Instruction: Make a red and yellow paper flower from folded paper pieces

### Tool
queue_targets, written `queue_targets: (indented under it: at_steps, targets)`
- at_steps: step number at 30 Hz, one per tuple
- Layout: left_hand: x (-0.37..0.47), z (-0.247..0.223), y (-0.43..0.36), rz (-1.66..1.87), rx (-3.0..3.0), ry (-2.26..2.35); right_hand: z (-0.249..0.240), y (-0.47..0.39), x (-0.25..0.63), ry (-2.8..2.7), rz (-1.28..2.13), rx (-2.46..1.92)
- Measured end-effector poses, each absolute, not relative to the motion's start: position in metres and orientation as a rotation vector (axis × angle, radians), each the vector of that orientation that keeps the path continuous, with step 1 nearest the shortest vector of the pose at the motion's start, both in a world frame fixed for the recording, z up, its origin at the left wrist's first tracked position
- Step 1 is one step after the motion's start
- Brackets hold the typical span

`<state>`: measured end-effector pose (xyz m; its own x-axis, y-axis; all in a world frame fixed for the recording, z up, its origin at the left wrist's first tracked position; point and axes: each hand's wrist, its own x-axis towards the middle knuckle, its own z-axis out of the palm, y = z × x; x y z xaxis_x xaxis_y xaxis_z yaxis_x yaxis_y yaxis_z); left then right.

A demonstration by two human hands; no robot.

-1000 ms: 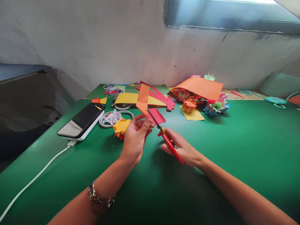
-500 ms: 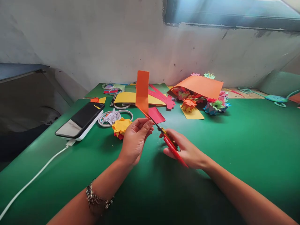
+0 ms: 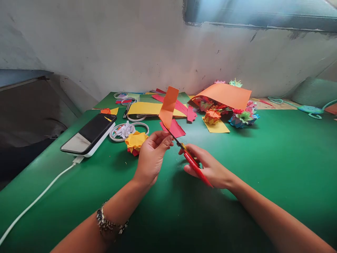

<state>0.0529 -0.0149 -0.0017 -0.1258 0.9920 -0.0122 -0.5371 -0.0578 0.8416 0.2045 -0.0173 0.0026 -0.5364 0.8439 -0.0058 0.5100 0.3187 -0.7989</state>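
Note:
Between the thumb and fingers of my left hand (image 3: pixel 155 151) is the lower end of an orange paper strip (image 3: pixel 170 103), whose upper part stands up and tilts to the right. My right hand (image 3: pixel 207 165) grips red-handled scissors (image 3: pixel 193 161). Their dark blades lie along the paper's lower edge, right by my left fingertips; how far they are apart is hard to see. Behind my left hand sits a yellow paper flower (image 3: pixel 136 141) with red beneath it. A red paper piece (image 3: pixel 176 129) lies on the table just beyond the blades.
A phone (image 3: pixel 89 135) on a white block with a white cable (image 3: pixel 39 200) occupies the left of the green table (image 3: pixel 263 175). Tape rolls (image 3: pixel 138 128) and a yellow sheet (image 3: pixel 147 109) lie behind my left hand. Paper flowers (image 3: pixel 243 117) under an orange sheet (image 3: pixel 223 94) stand at back right.
The orange strip's upper part has swung from upright to a rightward tilt and sits lower. The scissors stay at its lower end, and both hands keep nearly the same place.

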Motion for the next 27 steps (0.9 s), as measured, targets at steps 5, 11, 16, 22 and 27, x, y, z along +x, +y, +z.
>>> queue_targets:
  at_steps: [5,11,16,22,27]
  targets:
    - [0.0542,-0.0017,-0.015,1.543,0.721,0.848,0.003,-0.0191,0.2052,-2.149,1.09,-1.168]
    - [0.0524,-0.0021,-0.0141,1.443,0.637,0.859,0.0025,-0.0185,0.2065,-2.155,1.09,-1.156]
    - [0.051,-0.0008,-0.0131,1.365,0.549,0.862,0.0026,-0.0178,0.2076,-2.169,1.068,-1.147]
    - [0.0515,0.002,-0.0146,1.41,0.623,0.892,0.0035,-0.0194,0.2061,-2.192,0.969,-1.226]
    - [0.0523,-0.0005,-0.0159,1.381,0.615,0.859,0.0025,-0.0201,0.2046,-2.182,0.964,-1.215]
